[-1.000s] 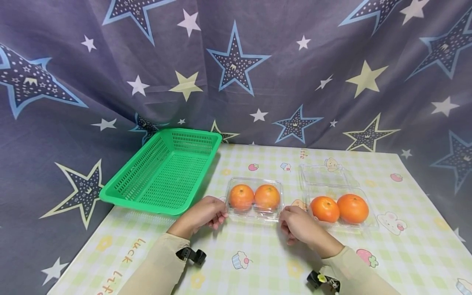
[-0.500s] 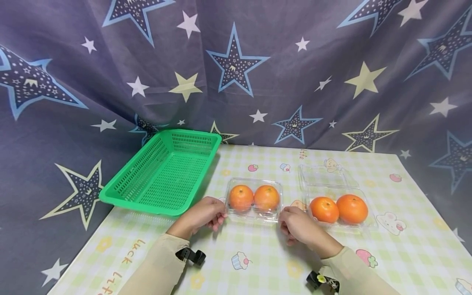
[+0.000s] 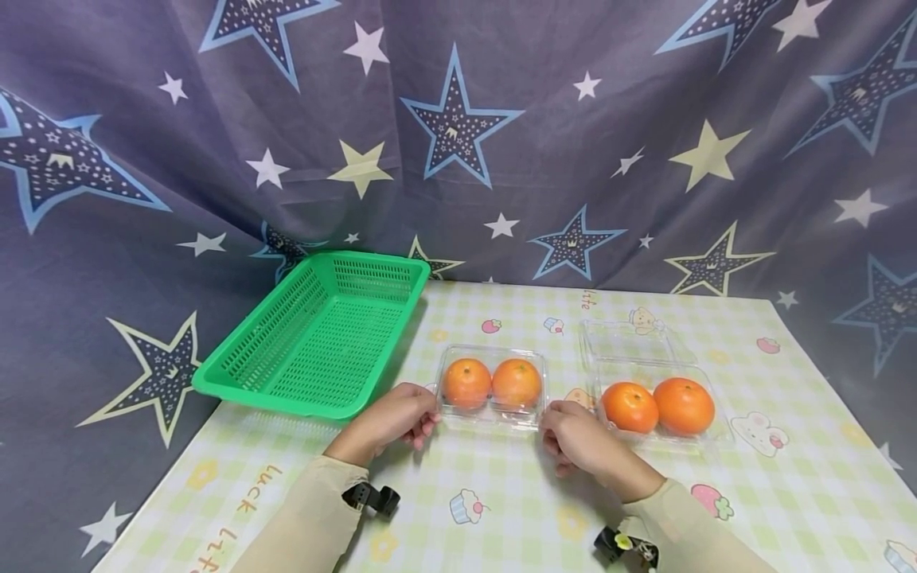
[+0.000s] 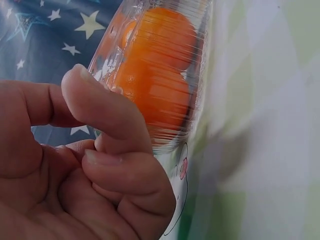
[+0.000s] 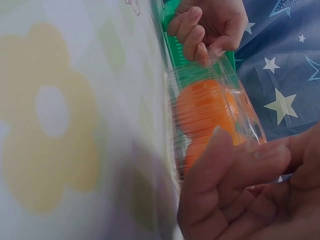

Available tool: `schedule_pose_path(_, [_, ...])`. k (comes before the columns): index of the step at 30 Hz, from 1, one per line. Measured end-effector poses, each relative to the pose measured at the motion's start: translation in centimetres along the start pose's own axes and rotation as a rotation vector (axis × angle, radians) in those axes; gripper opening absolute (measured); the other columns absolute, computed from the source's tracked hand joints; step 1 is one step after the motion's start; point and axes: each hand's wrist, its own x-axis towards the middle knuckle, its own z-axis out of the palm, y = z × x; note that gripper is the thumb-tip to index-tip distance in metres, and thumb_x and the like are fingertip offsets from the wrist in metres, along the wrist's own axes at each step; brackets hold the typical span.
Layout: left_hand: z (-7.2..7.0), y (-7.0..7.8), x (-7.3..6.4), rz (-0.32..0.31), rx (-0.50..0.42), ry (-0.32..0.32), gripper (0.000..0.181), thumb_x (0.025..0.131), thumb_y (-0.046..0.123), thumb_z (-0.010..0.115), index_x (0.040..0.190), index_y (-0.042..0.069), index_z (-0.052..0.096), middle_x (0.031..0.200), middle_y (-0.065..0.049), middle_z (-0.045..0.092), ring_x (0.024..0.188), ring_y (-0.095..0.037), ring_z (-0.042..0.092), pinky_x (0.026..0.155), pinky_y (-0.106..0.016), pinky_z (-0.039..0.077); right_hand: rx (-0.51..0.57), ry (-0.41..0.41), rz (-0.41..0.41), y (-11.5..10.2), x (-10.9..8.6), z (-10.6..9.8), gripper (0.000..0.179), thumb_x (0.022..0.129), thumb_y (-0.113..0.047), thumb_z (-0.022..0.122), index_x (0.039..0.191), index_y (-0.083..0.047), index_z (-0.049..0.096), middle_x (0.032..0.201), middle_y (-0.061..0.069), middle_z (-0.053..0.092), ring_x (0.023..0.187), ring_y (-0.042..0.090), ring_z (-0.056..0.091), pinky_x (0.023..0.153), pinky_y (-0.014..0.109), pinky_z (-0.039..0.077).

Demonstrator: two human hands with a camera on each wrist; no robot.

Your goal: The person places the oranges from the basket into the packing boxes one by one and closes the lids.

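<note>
A clear plastic clamshell box [image 3: 494,418] with two oranges [image 3: 517,384] inside lies on the table, its lid down over them. My left hand [image 3: 401,414] pinches its near left corner between thumb and finger, the other fingers curled. At the near right corner my right hand [image 3: 576,434] pinches the rim in the same way. In the right wrist view the left hand [image 5: 215,25] shows at the far end of the box. A second clear box [image 3: 630,342] stands with its lid raised back, two oranges [image 3: 684,406] in its base, just right of my right hand.
A green perforated basket [image 3: 380,374] stands at the left, close to my left hand. The table has a pale checked cloth [image 3: 501,517] with printed figures. A dark star-patterned curtain [image 3: 501,143] hangs behind it.
The closed box has shifted very slightly to the left. Both hands keep nearly the same place and pinch; the basket and the second box have not moved.
</note>
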Motion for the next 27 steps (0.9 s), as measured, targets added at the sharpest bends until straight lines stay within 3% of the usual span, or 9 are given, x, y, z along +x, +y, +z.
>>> schedule_pose_path(11, [0.38,-0.19,0.44,0.006,0.084,0.162,0.022,0.093,0.015,0.048,0.082,0.000,0.061,0.062,-0.002,0.053,0.048,-0.013,0.046,0.046,-0.024,0.036,0.026,0.000,-0.038,0.16,0.09,0.54,0.020,0.101,-0.013,0.043,0.085,-0.003,0.048,0.062,0.004,0.045,0.049,0.016,0.039,0.049,0.035,0.050])
schedule_pose_path(20, [0.53,0.12,0.16,0.017,0.114,0.234,0.011,0.090,0.015,0.052,0.091,0.004,0.053,0.061,-0.002,0.052,0.047,-0.013,0.040,0.046,-0.025,0.032,0.031,0.058,-0.021,0.05,-0.01,0.68,0.017,0.102,-0.013,0.044,0.096,0.000,0.051,0.065,0.005,0.047,0.049,0.017,0.041,0.049,0.035,0.051])
schedule_pose_path(23, [0.60,0.20,0.16,0.032,0.102,0.264,0.021,0.088,0.015,0.053,0.105,0.003,0.049,0.065,-0.004,0.055,0.050,-0.014,0.044,0.046,-0.026,0.036,0.030,0.104,-0.016,-0.15,-0.17,0.63,0.014,0.102,-0.013,0.046,0.101,-0.001,0.054,0.072,0.009,0.052,0.049,0.017,0.043,0.048,0.036,0.052])
schedule_pose_path(27, [0.63,0.58,-0.05,0.066,0.161,0.295,0.050,0.093,0.016,0.057,0.137,-0.002,0.040,0.088,-0.012,0.064,0.068,-0.023,0.061,0.059,-0.035,0.053,-0.011,0.159,-0.012,-0.63,-0.40,0.38,0.017,0.101,-0.015,0.051,0.111,-0.003,0.058,0.083,0.014,0.058,0.049,0.018,0.049,0.047,0.036,0.054])
